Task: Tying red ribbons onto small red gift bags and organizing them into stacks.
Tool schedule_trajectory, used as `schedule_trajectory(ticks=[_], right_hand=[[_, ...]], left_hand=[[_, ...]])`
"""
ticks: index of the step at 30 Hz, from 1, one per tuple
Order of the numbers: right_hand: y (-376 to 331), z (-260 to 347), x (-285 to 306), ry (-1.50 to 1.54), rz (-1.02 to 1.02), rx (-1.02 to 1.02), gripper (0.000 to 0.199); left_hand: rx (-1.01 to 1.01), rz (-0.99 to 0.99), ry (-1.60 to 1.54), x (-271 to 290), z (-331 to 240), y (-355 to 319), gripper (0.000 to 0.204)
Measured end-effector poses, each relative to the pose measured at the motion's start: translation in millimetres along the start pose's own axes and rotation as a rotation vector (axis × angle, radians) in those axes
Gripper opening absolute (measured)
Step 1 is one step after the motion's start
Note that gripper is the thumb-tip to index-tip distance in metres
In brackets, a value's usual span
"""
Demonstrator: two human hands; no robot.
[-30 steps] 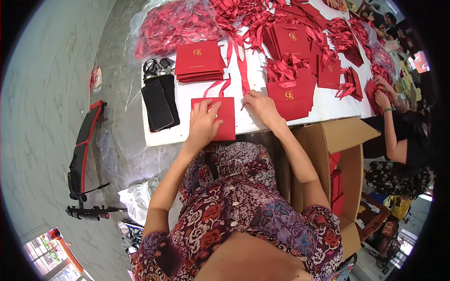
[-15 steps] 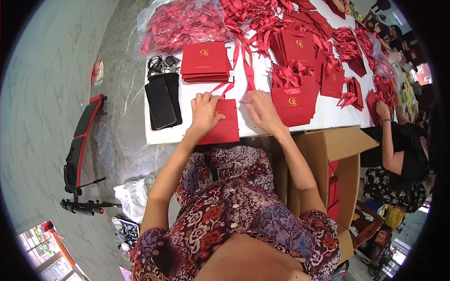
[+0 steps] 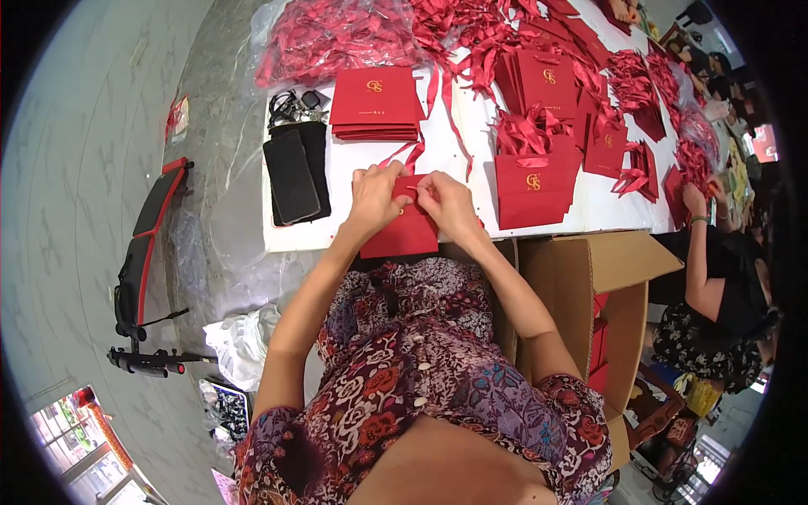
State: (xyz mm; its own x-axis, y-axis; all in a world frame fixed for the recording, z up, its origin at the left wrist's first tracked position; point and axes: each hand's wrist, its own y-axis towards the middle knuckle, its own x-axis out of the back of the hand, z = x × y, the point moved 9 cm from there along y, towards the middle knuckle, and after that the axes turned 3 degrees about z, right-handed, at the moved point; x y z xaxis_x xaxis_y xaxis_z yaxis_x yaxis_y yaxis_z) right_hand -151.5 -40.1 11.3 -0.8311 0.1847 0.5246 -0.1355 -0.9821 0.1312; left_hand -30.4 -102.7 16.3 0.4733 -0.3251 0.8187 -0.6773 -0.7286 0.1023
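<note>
A flat red paper gift bag (image 3: 400,236) lies at the table's front edge before me. My left hand (image 3: 375,199) is closed over its upper left part, thumb on the front. Just beyond those fingers a red ribbon (image 3: 412,157) sticks out. My right hand (image 3: 449,204) pinches at the bag's upper edge, close to the left thumb; whatever is between its fingertips is too small to make out. Another red ribbon (image 3: 455,126) trails over the white tabletop past my right hand. Farther back sits a stack of flat red bags (image 3: 375,105).
At left, a black phone (image 3: 291,178) rests on dark cloth beside cables (image 3: 290,108). Behind is a plastic bag of red ribbons (image 3: 337,42). Ribboned bags (image 3: 534,194) stand at right, above an open cardboard box (image 3: 619,261). A co-worker's arm (image 3: 699,252) reaches in at far right.
My right hand has moved left from the bare tabletop to the bag's upper edge, and its fingers have come together. My left hand stays on the bag.
</note>
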Motion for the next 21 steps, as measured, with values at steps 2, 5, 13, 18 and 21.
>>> schedule_trajectory(ticks=[2,5,13,18,21], right_hand=[[1,-7,0,-0.031,-0.023,-0.112,0.014],[4,-12,4,0.026,-0.056,-0.134,0.015],[1,-5,12,-0.06,-0.046,-0.154,0.017],[-2,-5,9,-0.025,-0.067,-0.13,0.019],[-2,-11,4,-0.013,-0.066,-0.153,0.02]], left_hand=[[0.049,0.05,-0.008,-5,3,-3,0.042],[0.037,-0.088,-0.056,5,-1,-7,0.032],[0.066,-0.209,-0.106,5,-2,-7,0.016],[0.108,-0.21,-0.207,-5,16,-5,0.017],[0.094,-0.217,-0.177,-5,11,-6,0.017]])
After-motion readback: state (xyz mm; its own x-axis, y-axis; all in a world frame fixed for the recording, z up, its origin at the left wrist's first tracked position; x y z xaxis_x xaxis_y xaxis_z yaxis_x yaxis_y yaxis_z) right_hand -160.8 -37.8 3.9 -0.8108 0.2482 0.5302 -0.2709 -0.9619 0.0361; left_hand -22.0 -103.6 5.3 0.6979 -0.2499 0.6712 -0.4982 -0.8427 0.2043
